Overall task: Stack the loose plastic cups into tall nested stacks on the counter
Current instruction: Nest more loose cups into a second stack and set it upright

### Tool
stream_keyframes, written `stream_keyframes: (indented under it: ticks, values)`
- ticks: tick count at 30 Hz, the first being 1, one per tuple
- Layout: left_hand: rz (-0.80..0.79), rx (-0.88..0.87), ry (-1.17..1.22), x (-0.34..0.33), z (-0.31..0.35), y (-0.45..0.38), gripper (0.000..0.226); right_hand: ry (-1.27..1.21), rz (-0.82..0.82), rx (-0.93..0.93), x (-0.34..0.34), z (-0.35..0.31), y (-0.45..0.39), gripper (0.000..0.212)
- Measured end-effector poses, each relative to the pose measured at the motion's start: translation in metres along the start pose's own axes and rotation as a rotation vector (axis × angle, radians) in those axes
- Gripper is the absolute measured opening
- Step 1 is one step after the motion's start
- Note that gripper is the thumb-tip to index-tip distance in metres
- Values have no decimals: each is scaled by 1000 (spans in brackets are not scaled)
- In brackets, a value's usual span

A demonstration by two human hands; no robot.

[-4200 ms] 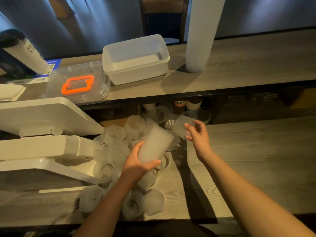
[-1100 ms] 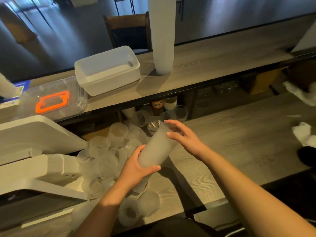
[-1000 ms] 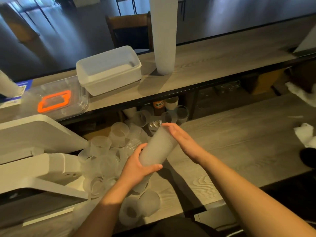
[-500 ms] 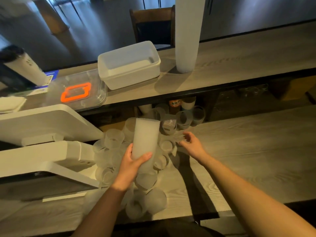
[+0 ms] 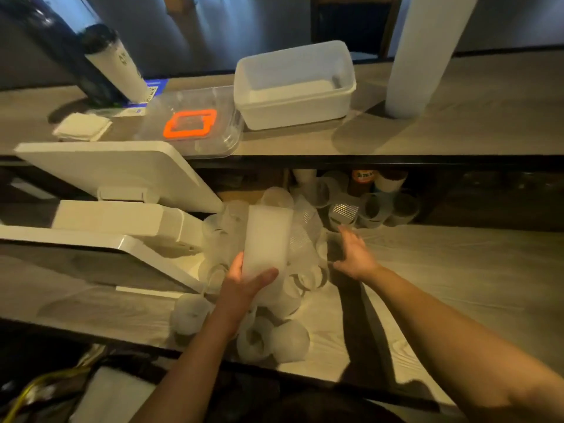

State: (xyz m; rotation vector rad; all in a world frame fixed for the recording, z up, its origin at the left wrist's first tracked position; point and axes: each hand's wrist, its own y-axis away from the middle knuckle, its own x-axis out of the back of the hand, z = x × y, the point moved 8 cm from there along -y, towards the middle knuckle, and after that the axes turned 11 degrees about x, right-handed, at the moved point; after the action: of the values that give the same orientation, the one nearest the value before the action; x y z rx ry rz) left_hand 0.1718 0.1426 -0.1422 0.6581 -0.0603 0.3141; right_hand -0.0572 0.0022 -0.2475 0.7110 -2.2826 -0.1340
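**Left hand holds a nested stack over the pile of cups**

At far left a white machine (image 5: pixel 116 190) sits on the wooden desk (image 5: pixel 457 270). Just right of it lies a heap of loose frosted cups (image 5: pixel 274 334), most tipped on their sides. The left hand (image 5: pixel 241 285) is curled round the lower end of a nested cup stack (image 5: pixel 267 239), held roughly upright above the heap. To its right, the right hand (image 5: pixel 354 254) reaches toward the cups at the heap's edge with fingers spread and holds nothing. On the raised shelf (image 5: pixel 457 129) behind stand an orange-handled clear lid (image 5: pixel 190 123), a white tub (image 5: pixel 294 85) and a tall finished stack (image 5: pixel 418 56).
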Motion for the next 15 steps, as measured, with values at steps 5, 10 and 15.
stream_keyframes:
  ticks: [5,10,15]
  values:
    - [72,4,-30,14,-10,4,89,167,-157,53,-11,0,-13,105]
    - [116,16,-38,14,-19,11,88,169,-71,89,-10,4,-10,92]
    - [122,15,-37,11,-24,20,84,-139,88,-41,-8,24,12,81]
